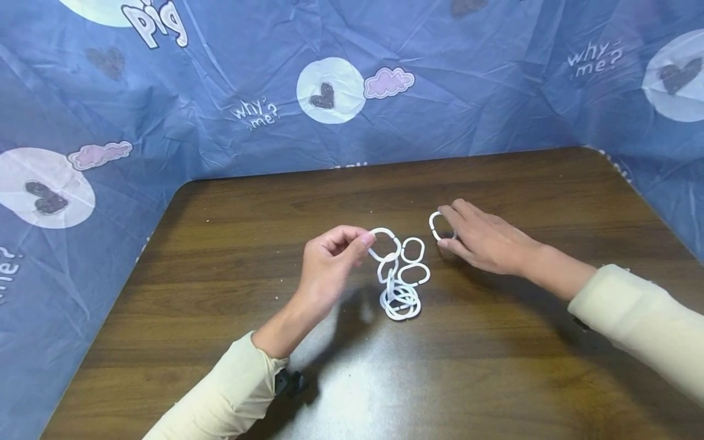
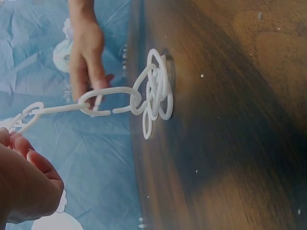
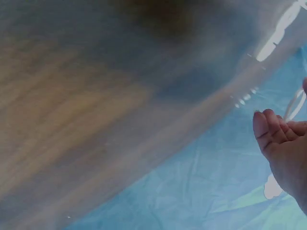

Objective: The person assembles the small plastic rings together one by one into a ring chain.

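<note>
My left hand (image 1: 329, 260) pinches the top link of a white plastic chain (image 1: 385, 244) between thumb and fingers. From that link the chain hangs down to a small heap of joined links (image 1: 400, 302); in the left wrist view the raised links (image 2: 109, 91) stretch from the hand to the heap. To the right, my right hand (image 1: 486, 238) holds a single white oval link (image 1: 434, 226) between thumb and fingertips. That link has a small gap in its side. Two white links (image 1: 412, 250) show between the hands, just right of the chain.
Under the hands is a dark brown wooden table (image 1: 231, 287) with rounded far corners and a few tiny white specks. A blue printed cloth (image 1: 467, 91) hangs behind it and along both sides. Light glares off the near middle of the tabletop.
</note>
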